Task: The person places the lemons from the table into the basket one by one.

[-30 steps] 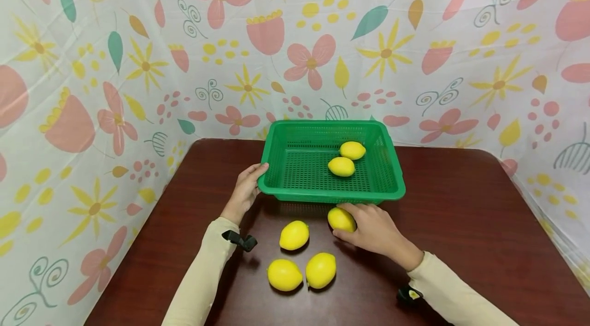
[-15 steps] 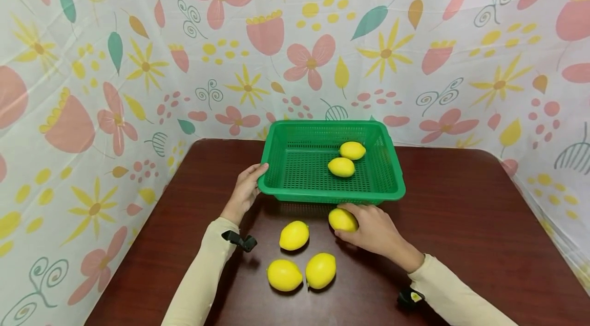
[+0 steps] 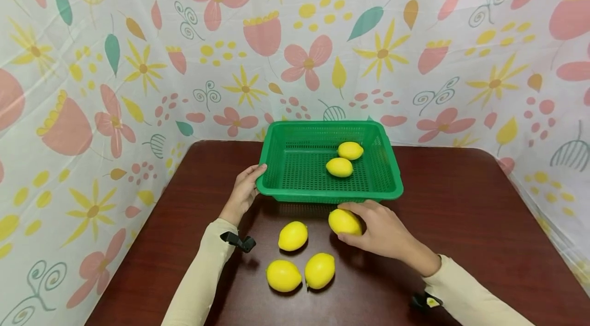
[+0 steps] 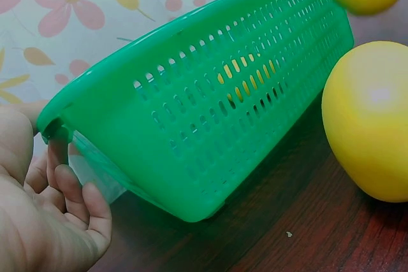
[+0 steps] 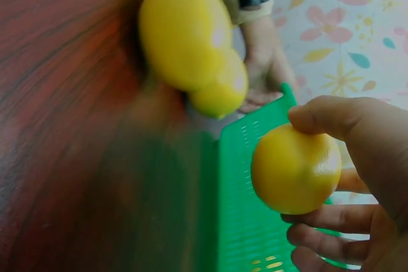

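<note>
A green plastic basket (image 3: 322, 195) stands at the back of the table with two lemons inside, one (image 3: 350, 150) behind the other (image 3: 339, 168). My left hand (image 3: 243, 193) grips its left front rim, thumb on top and fingers curled beneath, as the left wrist view shows at the basket wall (image 4: 172, 164). In front of the basket, my right hand (image 3: 384, 229) holds a lemon (image 3: 343, 221) between thumb and fingers. The right wrist view shows this lemon (image 5: 296, 170) beside the basket, held up off the table.
Three more lemons lie on the dark red-brown table (image 3: 461, 213): one (image 3: 292, 236) nearer the basket, and two side by side, left (image 3: 283, 276) and right (image 3: 320, 270). A flower-printed cloth (image 3: 309, 95) hangs behind the table and along its sides.
My right hand has raised the lemon slightly from the table and shifted a little to the right. The left hand keeps its grip on the basket, which stays in place.
</note>
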Tool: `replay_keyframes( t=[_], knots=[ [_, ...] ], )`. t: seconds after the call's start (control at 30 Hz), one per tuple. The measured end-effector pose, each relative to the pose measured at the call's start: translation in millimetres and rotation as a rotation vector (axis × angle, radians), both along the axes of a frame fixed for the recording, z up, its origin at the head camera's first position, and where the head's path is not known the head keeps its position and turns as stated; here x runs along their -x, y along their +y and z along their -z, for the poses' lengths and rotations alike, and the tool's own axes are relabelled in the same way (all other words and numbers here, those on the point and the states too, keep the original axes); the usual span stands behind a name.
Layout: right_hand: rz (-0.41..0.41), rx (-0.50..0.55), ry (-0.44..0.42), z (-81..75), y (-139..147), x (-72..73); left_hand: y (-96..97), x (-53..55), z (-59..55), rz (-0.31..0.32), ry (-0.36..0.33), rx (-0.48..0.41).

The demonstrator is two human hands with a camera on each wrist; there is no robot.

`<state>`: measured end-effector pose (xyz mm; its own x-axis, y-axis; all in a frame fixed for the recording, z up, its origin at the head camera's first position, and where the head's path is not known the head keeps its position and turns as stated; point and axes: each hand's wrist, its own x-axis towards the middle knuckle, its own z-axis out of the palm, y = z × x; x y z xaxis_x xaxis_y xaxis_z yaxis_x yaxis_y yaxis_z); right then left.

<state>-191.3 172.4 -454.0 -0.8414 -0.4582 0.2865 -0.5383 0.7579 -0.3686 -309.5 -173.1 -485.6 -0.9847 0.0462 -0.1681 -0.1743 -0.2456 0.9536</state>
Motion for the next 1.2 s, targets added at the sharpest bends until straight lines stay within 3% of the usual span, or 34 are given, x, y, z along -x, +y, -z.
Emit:
replay_keyframes(
  t=[0.2,0.5,0.67,1.0,1.2],
  knots=[
    [-0.083,0.017,0.02,-24.8,3.7,-5.6,-1.1,0.0,0.7,0.003,0.002,-0.007],
    [-0.234,0.132,-0.192,-65.4,13.4,5.2,-2.8,-1.5,0.0,0.013,-0.004,0.006],
    [-0.284,0.125,-0.217,-83.4,16.0,16.5,-3.5,-2.1,0.2,0.018,0.002,0.005],
    [-0.393,0.07,-0.259,-97.3,24.6,46.6,-3.8,0.4,2.0,0.015,0.009,-0.007],
    [-0.402,0.066,-0.276,-101.7,27.7,67.8,-2.4,0.6,1.5,0.017,0.009,-0.005]
  ],
)
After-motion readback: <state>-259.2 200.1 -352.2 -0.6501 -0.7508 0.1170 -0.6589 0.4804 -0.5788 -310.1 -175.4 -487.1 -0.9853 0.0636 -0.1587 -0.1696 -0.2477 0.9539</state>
